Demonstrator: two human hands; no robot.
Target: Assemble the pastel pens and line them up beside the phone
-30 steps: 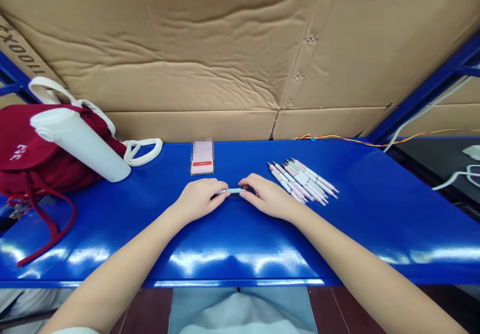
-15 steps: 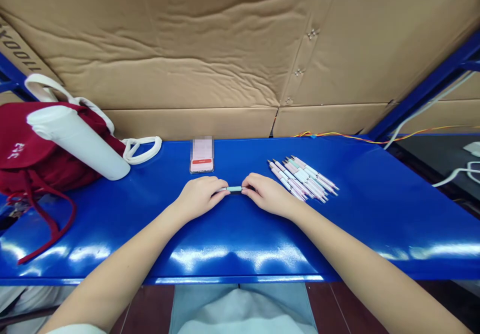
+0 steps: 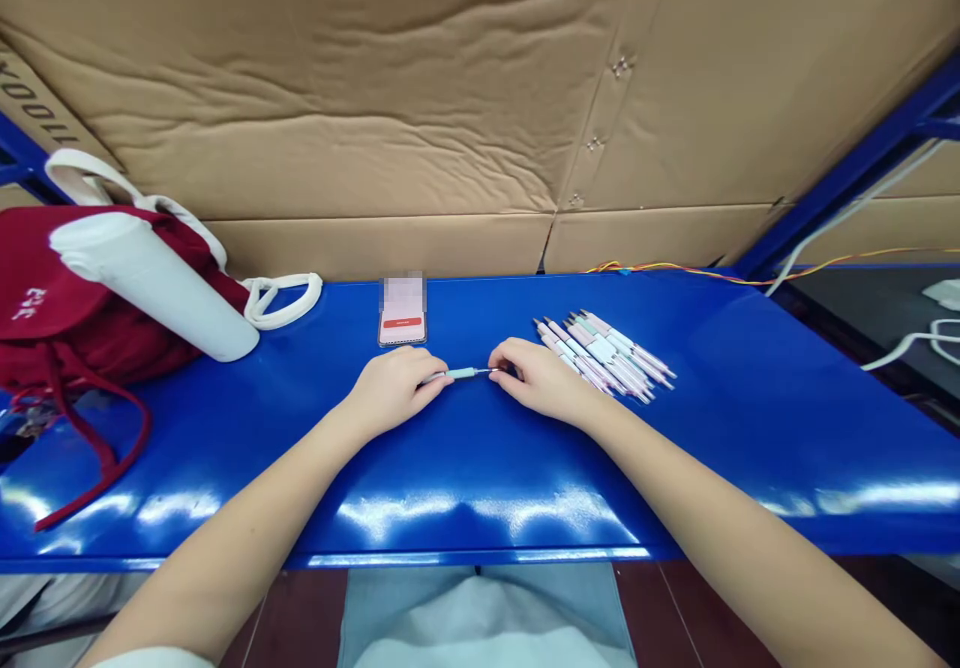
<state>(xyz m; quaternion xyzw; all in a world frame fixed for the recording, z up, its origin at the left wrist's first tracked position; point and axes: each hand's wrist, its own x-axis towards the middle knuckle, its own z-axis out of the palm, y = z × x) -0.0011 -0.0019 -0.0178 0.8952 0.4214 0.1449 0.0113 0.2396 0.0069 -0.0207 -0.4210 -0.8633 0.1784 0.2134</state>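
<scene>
Near the middle of the blue table, my left hand (image 3: 397,388) pinches the barrel of a pen with a pale green grip (image 3: 461,373). A thin refill or tip (image 3: 482,370) sticks out of the pen's right end. At its far end are the closed thumb and forefinger of my right hand (image 3: 536,378); the small part between them is too hidden to make out. Just beyond my right hand lies a pile of several pens (image 3: 606,356), pink, white and pale green, with their dark tips pointing up and left.
A phone (image 3: 403,316) lies behind my left hand. At the left are a red bag (image 3: 97,298), a white cylinder (image 3: 161,288) and a white strap loop (image 3: 289,300). Cardboard (image 3: 375,128) stands behind the blue table (image 3: 480,488). Cables (image 3: 892,353) run at the right.
My right hand has moved slightly right and away from my left hand, and a thin length now shows between the green grip and my right fingertips. My left hand has shifted slightly left.
</scene>
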